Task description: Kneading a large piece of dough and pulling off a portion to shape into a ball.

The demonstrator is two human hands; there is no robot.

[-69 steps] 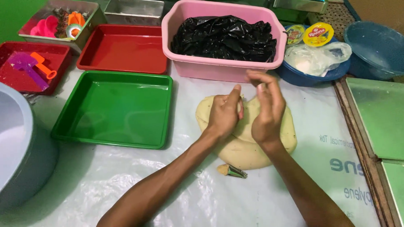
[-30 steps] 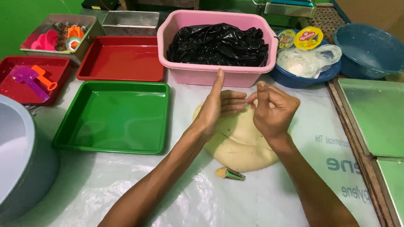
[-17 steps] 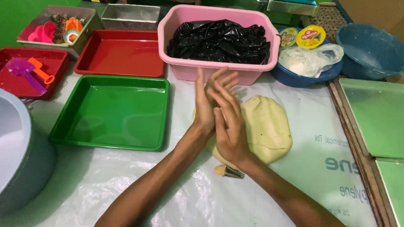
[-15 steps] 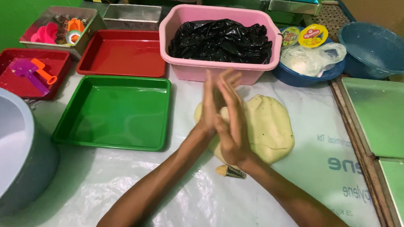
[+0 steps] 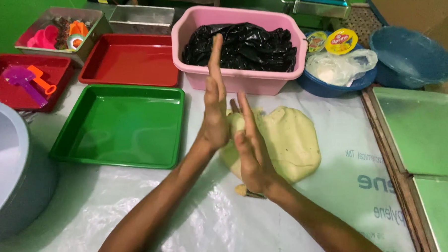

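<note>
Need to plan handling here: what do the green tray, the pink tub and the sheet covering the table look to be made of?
Green tray: likely moulded plastic, glossy, with soft reflections and rounded corners. Pink tub: probably plastic too, smooth, slightly duller, with a thick rolled rim. Table sheet: seems thin translucent plastic film, wrinkled and shiny. Both hands, left and right, are pressed palm to palm above it.

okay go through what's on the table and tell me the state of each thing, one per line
Left hand: upright, palm pressed on a small dough piece.
Right hand: upright, against the same piece.
Dough slab: flattened on plastic sheet.
Green tray: empty.
Middle red tray: empty.
Pink tub: holds crumpled black plastic.
Left red tray: holds a purple and an orange tool.
</note>
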